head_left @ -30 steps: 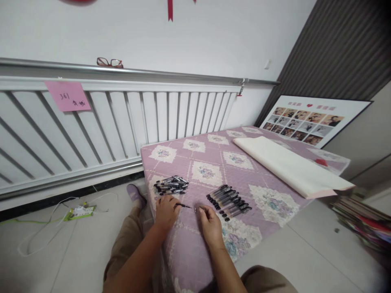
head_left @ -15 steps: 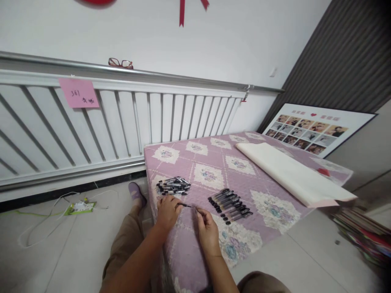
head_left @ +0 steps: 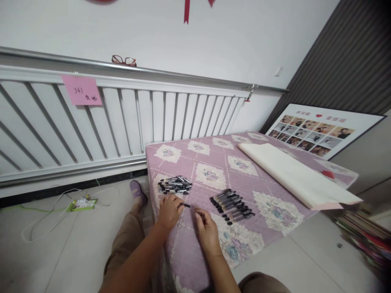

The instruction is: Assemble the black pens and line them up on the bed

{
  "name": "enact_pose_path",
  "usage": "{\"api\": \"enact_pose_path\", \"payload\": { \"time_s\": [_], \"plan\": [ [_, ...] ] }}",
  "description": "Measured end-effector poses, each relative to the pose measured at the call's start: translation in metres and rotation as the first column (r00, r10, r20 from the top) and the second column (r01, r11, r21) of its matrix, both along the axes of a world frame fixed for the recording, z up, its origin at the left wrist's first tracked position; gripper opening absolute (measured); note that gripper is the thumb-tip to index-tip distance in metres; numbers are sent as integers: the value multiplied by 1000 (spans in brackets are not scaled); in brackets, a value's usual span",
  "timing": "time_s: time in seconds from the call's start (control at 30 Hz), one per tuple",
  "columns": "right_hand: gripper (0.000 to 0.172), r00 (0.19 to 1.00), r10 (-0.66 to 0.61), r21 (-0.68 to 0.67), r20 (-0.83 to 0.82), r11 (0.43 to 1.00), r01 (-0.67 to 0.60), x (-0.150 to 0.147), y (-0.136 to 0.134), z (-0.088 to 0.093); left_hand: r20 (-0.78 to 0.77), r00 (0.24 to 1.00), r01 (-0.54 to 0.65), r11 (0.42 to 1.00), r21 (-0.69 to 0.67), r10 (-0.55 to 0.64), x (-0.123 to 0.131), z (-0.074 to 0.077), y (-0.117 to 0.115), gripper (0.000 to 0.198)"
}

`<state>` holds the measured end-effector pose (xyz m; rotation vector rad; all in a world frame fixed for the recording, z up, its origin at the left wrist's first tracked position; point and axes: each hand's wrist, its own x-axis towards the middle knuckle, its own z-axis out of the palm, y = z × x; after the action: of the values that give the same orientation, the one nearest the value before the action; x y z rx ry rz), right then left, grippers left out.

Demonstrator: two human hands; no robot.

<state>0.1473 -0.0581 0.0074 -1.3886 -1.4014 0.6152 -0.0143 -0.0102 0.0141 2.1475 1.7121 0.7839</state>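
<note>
My left hand (head_left: 169,211) pinches a black pen (head_left: 185,205) over the near corner of the purple quilted table (head_left: 214,162). My right hand (head_left: 207,229) is closed in a pinch at the pen's tip end, holding a small part I cannot make out. Just beyond my left hand lies a loose heap of black pens (head_left: 175,185). To the right of my hands, several black pens (head_left: 232,201) lie side by side in a neat row.
A long cream roll of paper (head_left: 290,173) lies across the table's right side. A white radiator (head_left: 122,118) with a pink note (head_left: 82,90) and red glasses (head_left: 124,61) stands behind. A power strip (head_left: 82,202) with cables lies on the floor at left, stacked books (head_left: 363,232) at right.
My hands have drawn closer together around the pen. The view has shifted slightly, sliding the scene to the right; the pens on the table lie as before.
</note>
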Motion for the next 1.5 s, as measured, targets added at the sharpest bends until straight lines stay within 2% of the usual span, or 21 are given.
{"api": "enact_pose_path", "payload": {
  "time_s": [0.23, 0.63, 0.9, 1.2, 1.5],
  "plan": [
    [27, 992, -120, -18, -35, 993, 120, 8, 3, -10, 1, 998, 60, 998, 9, -60, -1, 1, -1, 15],
    [23, 997, -38, 2, 61, 999, 38, 8, 4, -11, 29, 992, 118, 993, 17, -119, -3, -1, 0, 16],
    [23, 996, -8, 8, 87, 1000, 8, 5, 3, -4, 35, 987, 156, 988, 3, -156, -4, 1, -1, 17],
    [22, 998, 17, -7, 68, 1000, -16, 3, 3, -6, 6, 980, 199, 980, 2, -199, -5, 0, -1, 17],
    [20, 990, 45, -1, 135, 999, -46, 2, 3, -4, 2, 975, 221, 975, 0, -221, -4, 2, -2, 18]
  ]
}}
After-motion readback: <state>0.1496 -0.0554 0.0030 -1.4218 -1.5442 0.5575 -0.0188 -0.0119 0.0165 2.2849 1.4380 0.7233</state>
